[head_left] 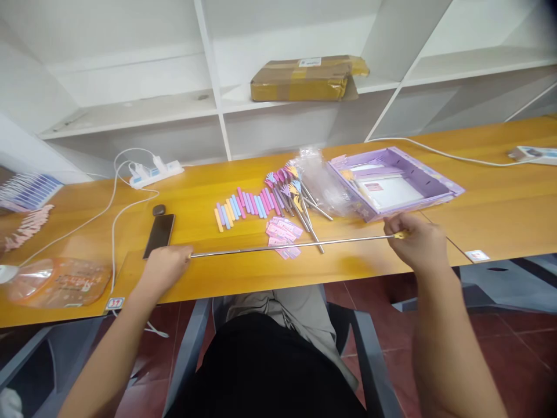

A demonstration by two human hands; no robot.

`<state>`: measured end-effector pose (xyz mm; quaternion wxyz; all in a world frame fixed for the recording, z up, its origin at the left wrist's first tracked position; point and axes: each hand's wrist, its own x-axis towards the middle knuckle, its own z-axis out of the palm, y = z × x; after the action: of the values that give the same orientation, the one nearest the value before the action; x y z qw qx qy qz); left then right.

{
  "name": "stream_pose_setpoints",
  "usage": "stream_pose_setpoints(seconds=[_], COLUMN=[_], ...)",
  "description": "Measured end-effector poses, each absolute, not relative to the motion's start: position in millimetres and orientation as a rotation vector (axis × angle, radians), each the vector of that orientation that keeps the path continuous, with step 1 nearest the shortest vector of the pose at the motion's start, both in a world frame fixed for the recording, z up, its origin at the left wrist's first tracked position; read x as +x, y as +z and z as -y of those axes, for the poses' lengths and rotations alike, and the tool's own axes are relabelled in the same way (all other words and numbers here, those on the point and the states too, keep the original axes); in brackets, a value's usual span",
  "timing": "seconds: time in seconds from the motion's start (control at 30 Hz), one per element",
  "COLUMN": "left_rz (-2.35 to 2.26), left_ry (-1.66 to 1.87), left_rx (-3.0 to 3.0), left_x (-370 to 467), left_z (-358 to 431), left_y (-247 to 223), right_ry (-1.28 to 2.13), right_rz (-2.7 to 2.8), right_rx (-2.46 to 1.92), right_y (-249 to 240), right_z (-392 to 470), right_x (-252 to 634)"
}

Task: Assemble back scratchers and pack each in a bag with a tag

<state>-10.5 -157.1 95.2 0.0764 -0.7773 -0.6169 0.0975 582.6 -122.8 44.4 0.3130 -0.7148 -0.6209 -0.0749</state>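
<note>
A long thin metal rod [278, 247] stretches level above the table's front part. Its left end is in my left hand [167, 268], closed in a fist. My right hand [415, 241] is closed round the other end, where a bit of yellow shows. Behind the rod lie several metal sticks with small coloured hand-shaped heads [293, 188]. Left of them is a row of pink, purple, blue and yellow tubes [246, 206]. Pink printed cards [282, 232] lie under the rod's line. A purple tray [435, 165] holds a few sticks and flat clear pieces.
Clear plastic bags [319, 180] lie beside the tray. At left are a black phone [160, 233], a white power strip [156, 174], cables and an orange-labelled bottle [61, 283]. A cardboard box [300, 81] sits on the shelf. Another power strip [535, 154] is far right.
</note>
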Motion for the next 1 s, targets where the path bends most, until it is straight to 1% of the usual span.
stream_pose_setpoints(seconds=[0.07,0.13,0.23,0.33,0.5,0.67,0.87,1.0], left_rz=[1.858,1.903,1.883,1.841,1.802,1.801,1.746,1.649], left_ry=[0.329,0.319,0.297,0.299,0.383,0.416,0.427,0.414], left_rx=[-2.363,-2.371,-2.498,-2.563,-2.601,-2.623,-2.673,-2.714], left_x=[28,71,122,140,131,135,132,127], left_z=[159,160,158,157,157,155,151,151], left_y=[97,96,91,85,78,72,71,68], right_ry=[-0.068,-0.004,-0.049,-0.059,0.098,0.205,0.192,0.052], right_rz=[1.646,1.747,2.023,2.223,2.453,2.502,2.503,2.495], right_rx=[-1.826,-1.750,-1.573,-1.491,-1.551,-1.649,-1.631,-1.460], right_y=[50,53,50,46,45,46,38,27], right_z=[116,116,130,143,143,141,140,147], right_x=[545,485,390,339,344,349,350,348])
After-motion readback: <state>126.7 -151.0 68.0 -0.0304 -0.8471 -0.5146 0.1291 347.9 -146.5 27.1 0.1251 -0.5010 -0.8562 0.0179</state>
